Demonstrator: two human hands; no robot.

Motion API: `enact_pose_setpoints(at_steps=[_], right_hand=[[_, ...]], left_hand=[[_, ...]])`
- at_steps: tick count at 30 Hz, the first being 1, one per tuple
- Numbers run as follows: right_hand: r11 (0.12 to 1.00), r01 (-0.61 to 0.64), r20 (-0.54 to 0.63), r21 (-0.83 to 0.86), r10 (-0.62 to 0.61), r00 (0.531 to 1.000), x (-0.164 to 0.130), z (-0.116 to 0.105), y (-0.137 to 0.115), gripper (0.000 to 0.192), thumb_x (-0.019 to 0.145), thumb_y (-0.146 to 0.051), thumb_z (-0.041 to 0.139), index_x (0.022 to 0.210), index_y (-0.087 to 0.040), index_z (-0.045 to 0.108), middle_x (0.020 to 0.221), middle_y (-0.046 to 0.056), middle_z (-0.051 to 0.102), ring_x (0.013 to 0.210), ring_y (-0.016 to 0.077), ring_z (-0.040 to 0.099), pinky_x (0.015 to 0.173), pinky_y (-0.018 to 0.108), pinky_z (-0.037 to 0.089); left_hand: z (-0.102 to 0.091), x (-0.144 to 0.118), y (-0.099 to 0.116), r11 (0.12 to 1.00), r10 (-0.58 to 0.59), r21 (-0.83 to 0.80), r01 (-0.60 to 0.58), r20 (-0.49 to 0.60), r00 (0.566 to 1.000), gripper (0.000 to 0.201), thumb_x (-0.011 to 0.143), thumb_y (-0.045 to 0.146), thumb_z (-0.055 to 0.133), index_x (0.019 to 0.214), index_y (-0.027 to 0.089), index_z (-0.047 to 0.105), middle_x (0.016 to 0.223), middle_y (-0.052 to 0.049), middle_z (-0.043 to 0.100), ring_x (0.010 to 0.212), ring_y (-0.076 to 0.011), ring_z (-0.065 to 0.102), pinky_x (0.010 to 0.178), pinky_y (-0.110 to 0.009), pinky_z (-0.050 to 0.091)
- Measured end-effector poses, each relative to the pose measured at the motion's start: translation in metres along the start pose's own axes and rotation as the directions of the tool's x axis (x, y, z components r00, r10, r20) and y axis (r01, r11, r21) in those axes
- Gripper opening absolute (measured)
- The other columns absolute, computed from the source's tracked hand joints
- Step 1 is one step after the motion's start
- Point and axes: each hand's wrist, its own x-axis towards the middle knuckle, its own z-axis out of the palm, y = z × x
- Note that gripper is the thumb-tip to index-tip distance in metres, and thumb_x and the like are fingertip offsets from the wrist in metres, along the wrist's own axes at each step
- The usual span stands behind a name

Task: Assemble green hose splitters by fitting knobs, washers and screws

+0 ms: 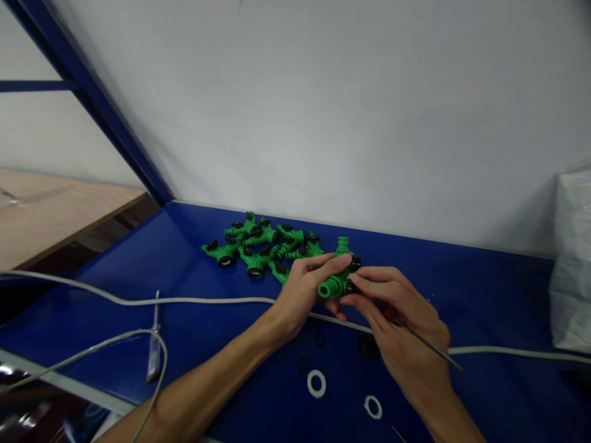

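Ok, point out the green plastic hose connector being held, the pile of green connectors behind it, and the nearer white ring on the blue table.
Green plastic hose connector [331, 285]: head view, on its ribbed front nozzle.
Pile of green connectors [258, 246]: head view, pile's middle.
White ring [373, 407]: head view, on its band.

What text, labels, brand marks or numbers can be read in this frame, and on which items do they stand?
None: no readable text in this view.
Green hose connector held between left hand and right hand: no marking visible.
Pile of green connectors: no legible lettering; too small and blurred.
White bag at the right edge: no print can be made out.
White rings and blue table: plain.
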Motion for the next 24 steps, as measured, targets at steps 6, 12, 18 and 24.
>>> enact_pose_setpoints(at_steps=[6,12,18,24], right_hand=[[0.998,0.055,0.015,-0.022,-0.054,0.998,0.002,0.001,0.000,0.029,0.088,-0.008,0.069,0.102,-0.032,0.077,0.100,-0.001,0.074,0.079,0.0147,0.073,0.066,0.025,0.062],[1.000,-0.024,-0.069,-0.009,0.023,0.997,-0.001,0.000,0.002,0.035,0.085,-0.010,0.075,0.106,-0.037,0.078,0.101,-0.005,0.080,0.091,0.0170,0.075,0.080,0.028,0.063],[0.976,-0.214,-0.195,0.049,0.220,0.956,-0.004,0.012,-0.008,0.021,0.083,-0.018,0.077,0.097,-0.033,0.082,0.095,-0.002,0.081,0.079,0.0203,0.077,0.075,0.033,0.066],[0.946,-0.282,-0.249,0.161,0.315,0.916,0.000,0.018,-0.013,0.002,0.077,-0.027,0.083,0.079,-0.027,0.082,0.092,0.004,0.075,0.070,0.0171,0.072,0.056,0.025,0.061]], left_hand=[[0.002,-0.002,0.002,0.999,-0.032,-0.031,0.031,-0.009,0.999,0.036,0.081,0.046,0.074,0.083,0.011,0.074,0.057,0.002,0.055,0.041,-0.0082,0.049,0.040,-0.022,0.050],[0.002,-0.003,0.003,0.995,-0.074,-0.068,0.075,0.008,0.997,0.037,0.083,0.048,0.072,0.080,0.011,0.074,0.058,0.002,0.056,0.038,-0.0039,0.041,0.039,-0.019,0.046],[0.004,-0.003,0.000,0.996,0.089,-0.027,-0.090,-0.043,0.995,0.041,0.087,0.048,0.068,0.106,0.012,0.076,0.061,0.001,0.059,0.041,-0.0076,0.049,0.040,-0.020,0.049],[0.006,-0.008,0.001,0.980,0.199,0.040,-0.196,-0.101,0.975,0.045,0.087,0.048,0.069,0.116,0.014,0.072,0.068,0.000,0.064,0.041,-0.0078,0.052,0.040,-0.021,0.049]])
